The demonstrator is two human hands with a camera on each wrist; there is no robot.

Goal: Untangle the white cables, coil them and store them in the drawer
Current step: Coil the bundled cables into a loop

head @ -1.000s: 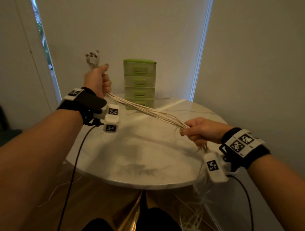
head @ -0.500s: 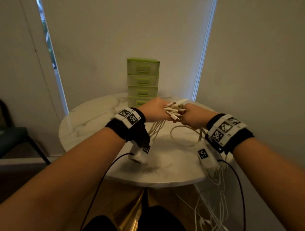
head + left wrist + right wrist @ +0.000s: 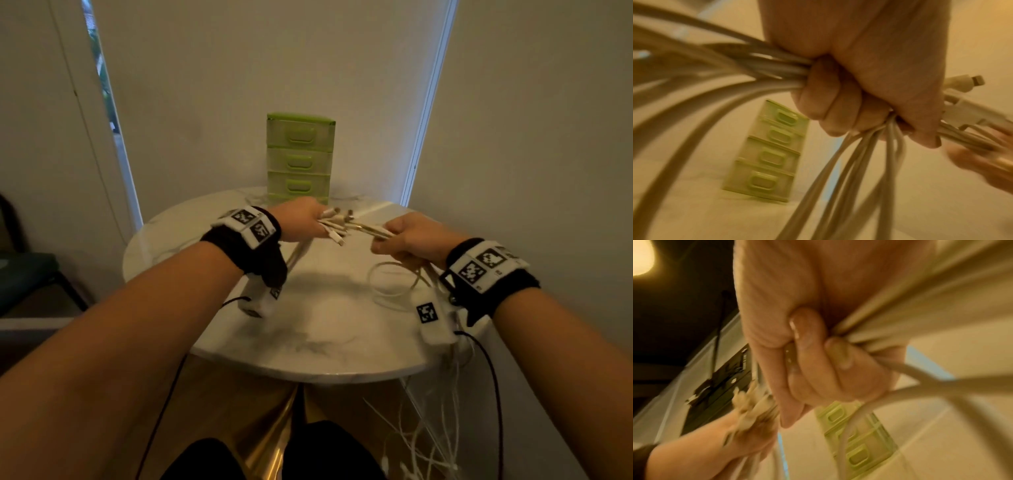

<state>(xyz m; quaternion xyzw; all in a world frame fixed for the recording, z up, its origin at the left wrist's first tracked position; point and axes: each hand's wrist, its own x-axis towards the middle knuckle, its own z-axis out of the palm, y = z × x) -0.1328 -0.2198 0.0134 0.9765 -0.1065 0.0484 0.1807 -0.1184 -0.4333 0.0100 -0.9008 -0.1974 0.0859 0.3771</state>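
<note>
My left hand [image 3: 301, 222] is fisted around a bundle of white cables [image 3: 356, 229], with the connector ends [image 3: 337, 221] sticking out toward the right. The left wrist view shows the left hand's fingers [image 3: 838, 104] curled tight on the white cables [image 3: 777, 73]. My right hand [image 3: 406, 240] grips the same bundle a short way to the right, its fingers [image 3: 818, 366] wrapped round the cables [image 3: 890, 318]. Both hands hover above the round marble table [image 3: 322, 329]. A loop [image 3: 390, 284] sags below the right hand. The green drawer unit [image 3: 299, 159] stands at the back with its drawers closed.
Loose white cable lengths [image 3: 431, 442] hang off the table's right front edge down to the floor. A dark chair [image 3: 30, 274] stands at the left. Walls and a window blind close in behind the table.
The hands, spread wide with the left raised a second ago, came together at table centre and now sit slightly apart again. The taut cable span has become a short bundle with a slack loop.
</note>
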